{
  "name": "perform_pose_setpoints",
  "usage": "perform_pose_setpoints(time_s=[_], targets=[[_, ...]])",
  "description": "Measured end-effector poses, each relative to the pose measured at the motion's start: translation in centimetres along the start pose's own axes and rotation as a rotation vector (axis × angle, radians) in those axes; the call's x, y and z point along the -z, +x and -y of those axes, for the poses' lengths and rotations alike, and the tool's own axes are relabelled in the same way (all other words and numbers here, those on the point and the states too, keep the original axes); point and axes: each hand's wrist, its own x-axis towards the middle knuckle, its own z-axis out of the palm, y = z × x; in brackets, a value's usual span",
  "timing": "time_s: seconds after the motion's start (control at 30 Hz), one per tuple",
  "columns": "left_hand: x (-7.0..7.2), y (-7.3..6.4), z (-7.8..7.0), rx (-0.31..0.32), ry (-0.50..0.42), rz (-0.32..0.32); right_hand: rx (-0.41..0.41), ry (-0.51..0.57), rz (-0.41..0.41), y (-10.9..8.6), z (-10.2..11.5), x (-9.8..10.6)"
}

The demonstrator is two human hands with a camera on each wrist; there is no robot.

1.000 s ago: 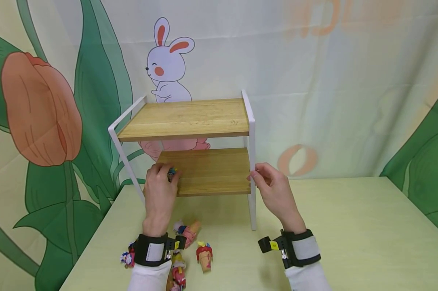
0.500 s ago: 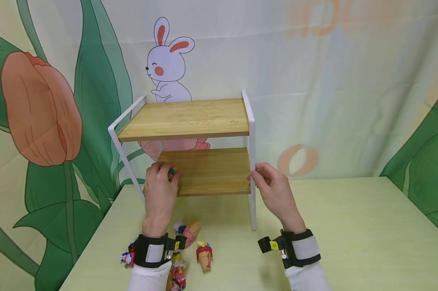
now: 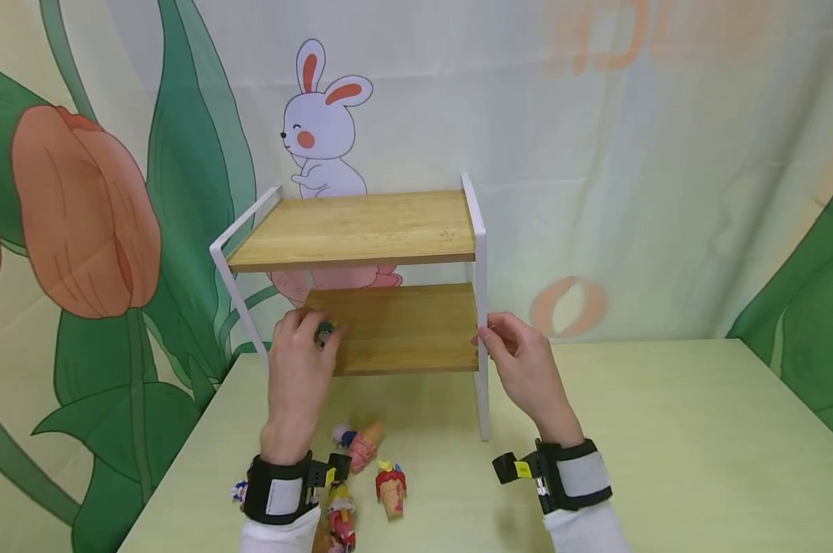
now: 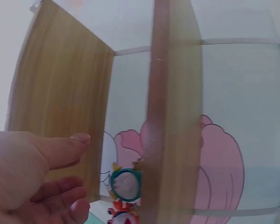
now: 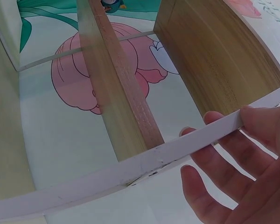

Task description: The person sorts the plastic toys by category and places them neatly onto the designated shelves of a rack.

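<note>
A two-tier wooden shelf (image 3: pixel 409 326) with a white metal frame (image 3: pixel 482 392) stands on the table. My left hand (image 3: pixel 299 365) is at the left end of its lower board. Beside its fingertips stands a small teal toy figure (image 3: pixel 324 332); in the left wrist view the thumb and fingers are apart with nothing between them. That view also shows an orange-topped figure (image 4: pixel 123 215) next to the teal one, hidden behind my hand from the head. My right hand (image 3: pixel 523 365) pinches the frame's right front post, thumb in front and fingers curled behind.
Several toy figures lie on the table before the shelf, among them a pink one (image 3: pixel 363 449), a red-haired one (image 3: pixel 392 491) and a yellow-topped one (image 3: pixel 342 514). A printed cloth (image 3: pixel 631 153) with a rabbit and tulips hangs behind.
My left hand has loosened and drawn slightly left, leaving the teal figure more exposed at its fingertips. The right hand keeps its hold on the post. The head view has shifted a little.
</note>
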Motion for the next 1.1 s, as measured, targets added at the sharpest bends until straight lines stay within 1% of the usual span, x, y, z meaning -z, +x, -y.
perform_pose_setpoints(time_s=[0.13, 0.33, 0.57, 0.7, 0.8, 0.97, 1.1], targets=[[0.9, -0.2, -0.3, -0.028, -0.022, 0.052, -0.003, -0.001, 0.001, -0.1, 0.0, 0.0], [1.8, -0.5, -0.3, -0.085, -0.041, 0.17, 0.005, 0.004, -0.003, 0.0, 0.0, -0.1], [2.6, -1.0, -0.2, -0.08, -0.025, 0.296, 0.003, 0.006, -0.002, 0.0, 0.0, -0.2], [3.0, -1.4, 0.1, -0.092, -0.006, 0.355, 0.008, 0.002, -0.001, -0.1, -0.1, -0.2], [3.1, -1.6, 0.5, -0.085, -0.001, 0.401, 0.011, -0.007, -0.002, -0.1, -0.1, -0.2], [3.3, -1.9, 1.1, -0.071, -0.018, 0.48, 0.007, -0.007, -0.003, -0.1, 0.0, -0.2], [3.4, -2.1, 1.6, -0.074, -0.044, 0.531, 0.008, -0.008, -0.005, -0.1, 0.0, -0.2]])
